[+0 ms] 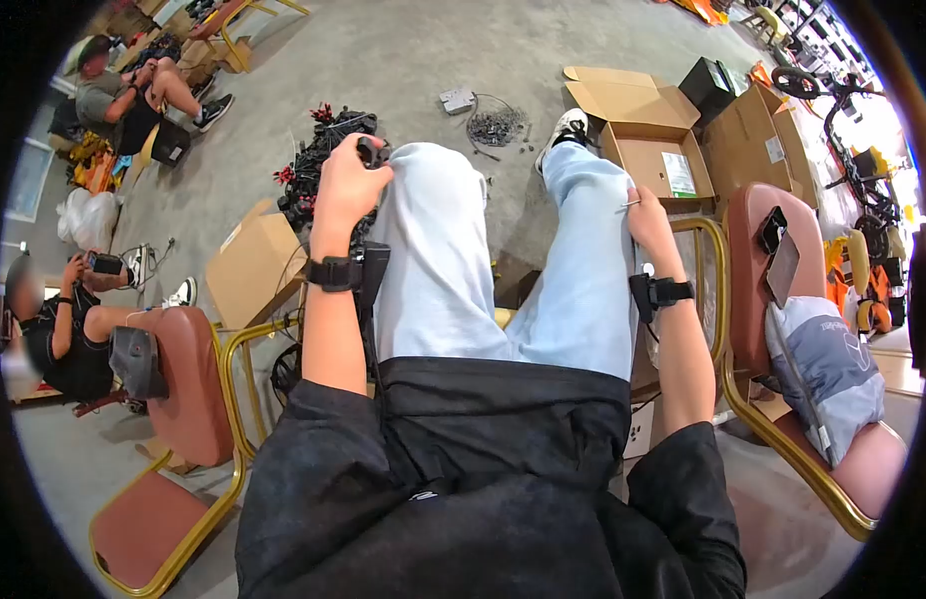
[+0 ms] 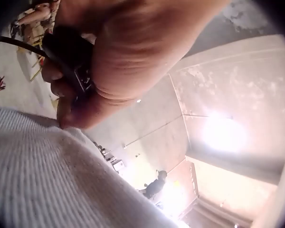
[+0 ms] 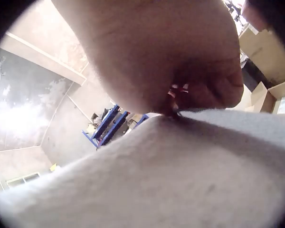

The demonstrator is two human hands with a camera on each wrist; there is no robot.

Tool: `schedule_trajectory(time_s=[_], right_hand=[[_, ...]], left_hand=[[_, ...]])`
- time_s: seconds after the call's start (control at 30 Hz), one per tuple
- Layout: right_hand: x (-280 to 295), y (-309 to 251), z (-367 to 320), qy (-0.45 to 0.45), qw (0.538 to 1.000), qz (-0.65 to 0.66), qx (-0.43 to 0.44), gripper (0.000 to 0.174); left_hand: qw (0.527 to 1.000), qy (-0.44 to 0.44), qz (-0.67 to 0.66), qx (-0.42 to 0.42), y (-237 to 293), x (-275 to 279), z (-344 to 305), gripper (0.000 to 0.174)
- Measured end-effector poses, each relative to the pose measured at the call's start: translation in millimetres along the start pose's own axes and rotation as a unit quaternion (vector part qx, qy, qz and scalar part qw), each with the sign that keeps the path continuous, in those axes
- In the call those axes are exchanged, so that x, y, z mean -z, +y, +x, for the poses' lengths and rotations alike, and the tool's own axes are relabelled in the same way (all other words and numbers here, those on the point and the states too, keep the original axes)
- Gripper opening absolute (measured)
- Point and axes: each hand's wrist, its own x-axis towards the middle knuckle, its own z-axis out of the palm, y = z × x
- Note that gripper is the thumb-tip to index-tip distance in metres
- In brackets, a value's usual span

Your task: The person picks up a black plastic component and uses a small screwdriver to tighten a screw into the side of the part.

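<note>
In the head view the left hand grips a small black device beside the knee in light trousers. The left wrist view shows the fingers of that hand curled round the black device, from which a cable runs. The right hand rests against the other thigh and pinches a thin metallic tool. In the right wrist view the right hand has its fingers curled close above the trouser cloth; most of the tool is hidden there.
An open cardboard box stands beyond the right knee. Black cables and a grey box with a coil lie on the floor. Chairs flank both sides, a grey bag on the right one. Two people sit at left.
</note>
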Motion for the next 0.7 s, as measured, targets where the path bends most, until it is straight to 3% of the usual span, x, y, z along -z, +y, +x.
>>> schedule_trajectory(time_s=[0.1, 0.2, 0.23, 0.37, 0.5, 0.63, 0.7], right_hand=[[-10, 1, -3, 0.016, 1.000, 0.007, 0.018, 0.032], [-16, -3, -2, -0.023, 0.999, 0.033, 0.023, 0.031], [-18, -8, -9, -0.017, 0.999, 0.031, 0.028, 0.029], [-34, -8, -22, -0.062, 0.991, 0.109, 0.052, 0.017], [-37, -32, -41, -0.090, 0.988, 0.114, 0.061, 0.019], [-42, -32, -40, -0.080, 0.990, 0.081, 0.087, 0.024], [-42, -25, -41, -0.081, 0.990, 0.080, 0.083, 0.025]], left_hand=[[0.999, -0.020, -0.026, -0.004, 31, -15, -7, 0.033], [0.998, -0.053, -0.025, -0.019, 65, -16, -17, 0.032], [0.998, -0.021, -0.013, -0.059, 74, -18, -17, 0.033], [0.973, -0.091, -0.212, 0.013, 107, -6, -25, 0.047], [0.918, -0.141, -0.370, 0.000, 113, 2, -29, 0.045], [0.904, -0.164, -0.395, -0.011, 109, -11, -19, 0.042], [0.921, -0.146, -0.361, 0.008, 109, -23, -15, 0.039]])
